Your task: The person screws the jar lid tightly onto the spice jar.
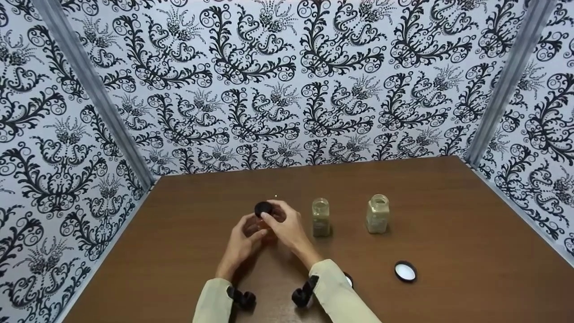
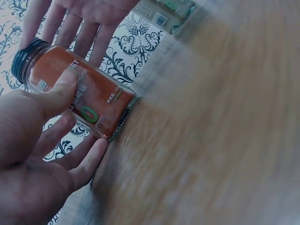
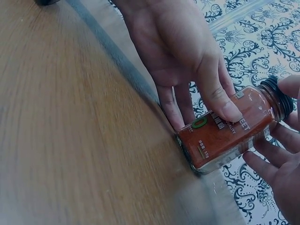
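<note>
A square glass spice jar of orange-red powder (image 2: 82,86) has its black screw cap (image 1: 263,208) on top. My left hand (image 1: 242,247) grips the jar's body, with the thumb (image 3: 229,110) across its label. At the cap, my right hand (image 1: 289,228) holds the rim between thumb and fingers, seen from the side in the right wrist view. The jar's base is at or close to the tabletop; I cannot tell if it touches. In the head view, the hands hide most of the jar.
Right of my hands stand two uncapped glass jars of greenish-beige powder, a nearer one (image 1: 321,220) and one farther right (image 1: 378,215). A black lid (image 1: 406,272) lies white side up on the brown table (image 1: 188,215). Another lid (image 1: 348,281) shows partly behind my right sleeve. Patterned walls surround the table.
</note>
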`<state>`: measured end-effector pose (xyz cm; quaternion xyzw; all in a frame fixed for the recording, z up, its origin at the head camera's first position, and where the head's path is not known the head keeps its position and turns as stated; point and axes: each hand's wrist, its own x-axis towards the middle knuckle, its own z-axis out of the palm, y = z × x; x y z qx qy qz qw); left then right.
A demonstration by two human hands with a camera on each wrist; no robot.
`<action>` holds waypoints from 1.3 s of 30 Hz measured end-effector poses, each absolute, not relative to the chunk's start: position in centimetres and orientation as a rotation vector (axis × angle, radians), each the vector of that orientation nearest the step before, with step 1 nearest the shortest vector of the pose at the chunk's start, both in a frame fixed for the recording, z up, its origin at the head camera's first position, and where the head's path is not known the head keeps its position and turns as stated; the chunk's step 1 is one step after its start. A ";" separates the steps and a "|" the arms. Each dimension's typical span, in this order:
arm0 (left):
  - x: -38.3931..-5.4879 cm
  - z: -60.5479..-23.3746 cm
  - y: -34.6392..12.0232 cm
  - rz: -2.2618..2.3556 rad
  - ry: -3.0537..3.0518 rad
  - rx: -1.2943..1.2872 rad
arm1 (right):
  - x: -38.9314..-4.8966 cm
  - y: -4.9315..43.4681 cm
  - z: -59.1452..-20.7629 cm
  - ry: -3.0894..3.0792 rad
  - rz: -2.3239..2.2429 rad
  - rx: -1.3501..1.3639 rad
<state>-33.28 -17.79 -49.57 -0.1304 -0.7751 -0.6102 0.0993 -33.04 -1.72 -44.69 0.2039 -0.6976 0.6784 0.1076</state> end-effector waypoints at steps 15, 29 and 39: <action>-33.3 -49.4 -17.7 -1.777 -2.311 -0.373 | -34.5 -1.7 -46.3 -2.094 1.934 0.596; -33.3 -49.5 -17.6 -1.804 -2.315 -0.344 | -32.9 -1.9 -44.5 -2.052 1.991 0.573; -33.2 -49.5 -17.7 -1.797 -2.311 -0.365 | -31.9 -1.4 -43.5 -2.086 1.949 0.609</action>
